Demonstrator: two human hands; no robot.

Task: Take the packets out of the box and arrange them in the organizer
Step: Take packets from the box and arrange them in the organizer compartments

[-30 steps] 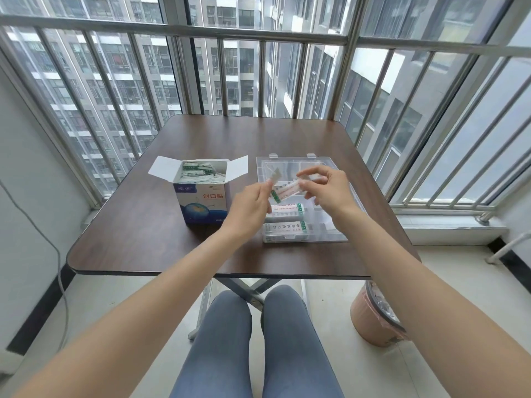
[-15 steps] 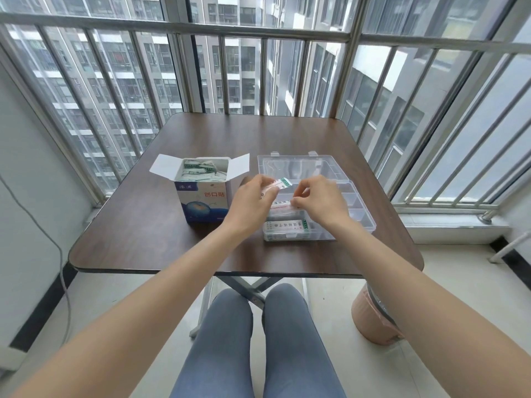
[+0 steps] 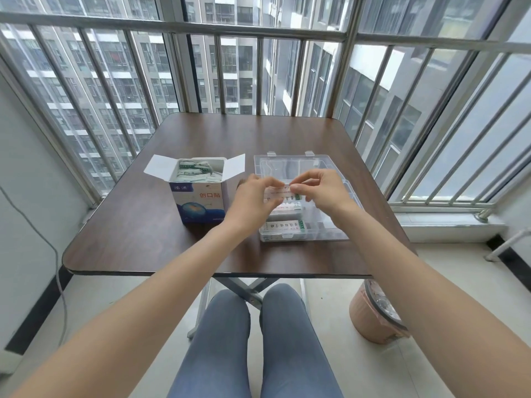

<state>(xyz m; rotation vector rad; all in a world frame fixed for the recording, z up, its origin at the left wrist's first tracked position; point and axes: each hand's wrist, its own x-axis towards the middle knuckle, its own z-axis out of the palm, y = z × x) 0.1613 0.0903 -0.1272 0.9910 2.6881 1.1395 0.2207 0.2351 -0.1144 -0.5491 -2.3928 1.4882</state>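
Observation:
An open blue-and-white box [image 3: 198,201] stands on the brown table [image 3: 143,231], with several white packets [image 3: 198,170] showing inside its top. To its right lies a clear plastic organizer [image 3: 321,225] with its lid [image 3: 287,165] folded back. Packets [image 3: 284,226] lie stacked in its front left compartment. My left hand [image 3: 253,201] and my right hand [image 3: 321,191] are together over the organizer's left side, both pinching one white packet [image 3: 280,196] with a green end just above the filled compartments.
A pink bin [image 3: 376,320] stands on the floor under the table's right front corner. Metal window bars [image 3: 258,67] close off the far side and the right. My knees [image 3: 253,326] are under the table's front edge.
Both hands have dropped from above the organizer toward its left compartments with the packet held between them. The box has not moved.

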